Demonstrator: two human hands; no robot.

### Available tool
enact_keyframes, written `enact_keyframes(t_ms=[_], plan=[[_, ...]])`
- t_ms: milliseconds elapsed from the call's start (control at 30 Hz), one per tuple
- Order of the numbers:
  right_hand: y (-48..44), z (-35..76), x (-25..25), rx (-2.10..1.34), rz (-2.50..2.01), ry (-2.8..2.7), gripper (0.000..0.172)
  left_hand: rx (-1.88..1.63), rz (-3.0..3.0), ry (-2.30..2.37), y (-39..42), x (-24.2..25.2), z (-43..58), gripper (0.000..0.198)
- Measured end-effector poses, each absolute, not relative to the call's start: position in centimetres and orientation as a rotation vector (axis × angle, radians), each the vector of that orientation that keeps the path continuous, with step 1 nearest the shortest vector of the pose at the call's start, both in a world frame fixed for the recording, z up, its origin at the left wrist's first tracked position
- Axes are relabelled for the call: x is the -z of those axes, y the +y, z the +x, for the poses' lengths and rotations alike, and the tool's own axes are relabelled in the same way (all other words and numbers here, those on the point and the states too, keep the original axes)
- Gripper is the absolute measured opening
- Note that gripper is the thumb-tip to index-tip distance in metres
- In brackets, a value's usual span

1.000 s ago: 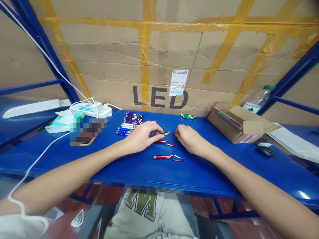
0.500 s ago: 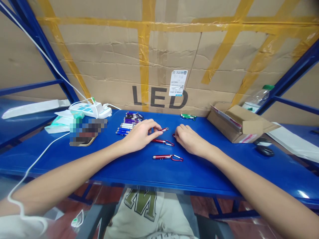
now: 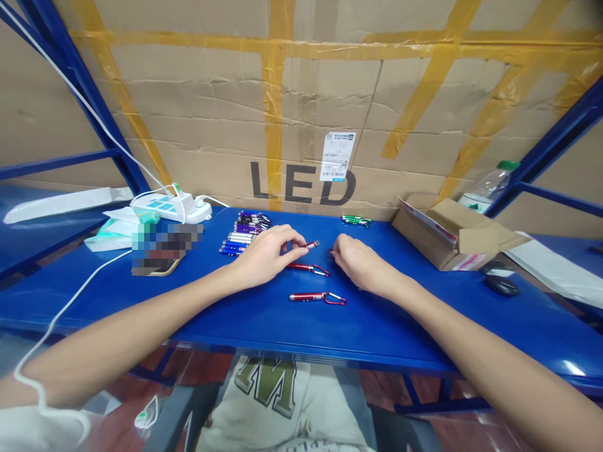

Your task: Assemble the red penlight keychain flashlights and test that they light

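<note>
My left hand (image 3: pixel 273 251) is closed, with thumb and fingers pinching a red penlight (image 3: pixel 311 245). The penlight's slim metal end points right, and the rest of it is hidden by the hand. A short gap away, my right hand (image 3: pixel 360 260) is curled shut around a small red part (image 3: pixel 331 252), mostly covered by the fingers. Just below the left hand lies another red penlight with a carabiner clip (image 3: pixel 320 270). Nearer the front edge rests one more red penlight (image 3: pixel 306 297), its clip to the right.
Blue, silver, purple and black penlights (image 3: pixel 240 237) lie in a row behind my left hand. Green penlights (image 3: pixel 355 220) are at the back. A phone (image 3: pixel 167 251) and power strip (image 3: pixel 172 207) sit left, a cardboard box (image 3: pixel 440 235) and black mouse (image 3: pixel 502 285) right.
My right hand has shifted very slightly to the right, away from the left hand. The left hand and its penlight look unmoved.
</note>
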State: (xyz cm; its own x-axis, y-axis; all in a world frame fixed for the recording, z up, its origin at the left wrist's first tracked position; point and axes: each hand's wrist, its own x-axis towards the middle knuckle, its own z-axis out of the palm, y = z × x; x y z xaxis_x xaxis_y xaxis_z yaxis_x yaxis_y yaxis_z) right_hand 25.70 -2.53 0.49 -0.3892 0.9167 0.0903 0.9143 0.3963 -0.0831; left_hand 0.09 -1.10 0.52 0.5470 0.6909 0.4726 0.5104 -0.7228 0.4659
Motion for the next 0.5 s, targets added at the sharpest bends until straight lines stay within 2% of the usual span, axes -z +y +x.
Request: enact_keyframes(t_ms=[367,500], plan=[[-2.4,26.0,-0.5,-0.107,-1.626,-2.570,0.014,-0.942,2.503,0.994,-1.1,-0.5,0.1,0.015],[-1.9,26.1,0.2,-0.050,-1.569,-2.556,0.007,-0.939,2.505,0.995,-1.1,-0.5,0.1,0.015]])
